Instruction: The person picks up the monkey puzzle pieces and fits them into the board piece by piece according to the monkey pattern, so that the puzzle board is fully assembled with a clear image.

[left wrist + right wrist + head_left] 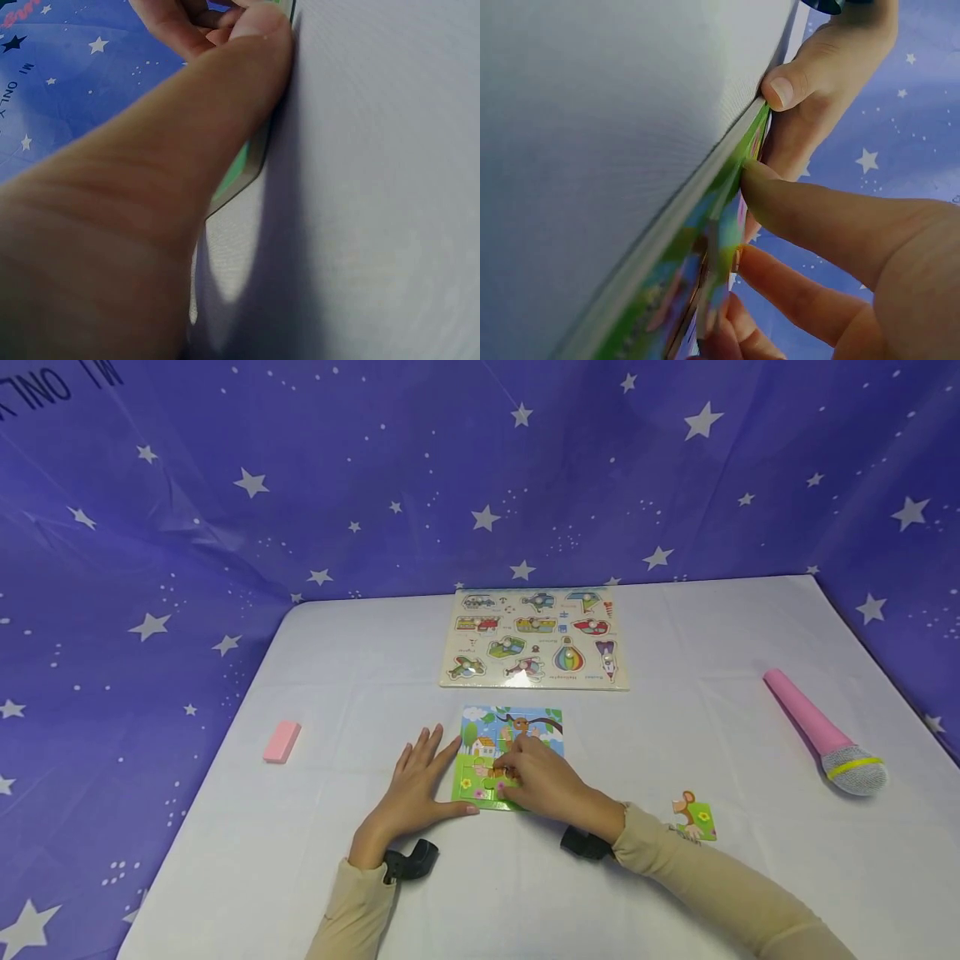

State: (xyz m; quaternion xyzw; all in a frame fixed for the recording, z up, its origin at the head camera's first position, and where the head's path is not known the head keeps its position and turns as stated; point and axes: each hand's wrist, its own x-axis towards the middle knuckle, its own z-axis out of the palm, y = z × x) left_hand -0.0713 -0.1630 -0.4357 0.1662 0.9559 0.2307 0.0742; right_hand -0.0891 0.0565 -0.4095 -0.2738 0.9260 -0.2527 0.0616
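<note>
A small square jigsaw puzzle (552, 714) with a house, a tree and an animal on a branch lies flat on the white table. My left hand (412, 789) rests at its left side, fingers spread, the thumb on the near edge. Over the puzzle's lower right, my right hand (551, 783) pinches a puzzle piece (721, 244) between thumb and fingers. That piece stands tilted against the puzzle in the right wrist view; from the head view the hand mostly covers it. A loose puzzle piece (703, 818) with part of a brown animal lies beside the right forearm.
Behind the puzzle lies a wooden peg board (465, 643) with vehicle pictures. A pink block (282, 742) sits at the left, and a pink toy microphone (817, 727) at the right. A purple star-printed cloth (420, 485) hangs around the table (360, 668).
</note>
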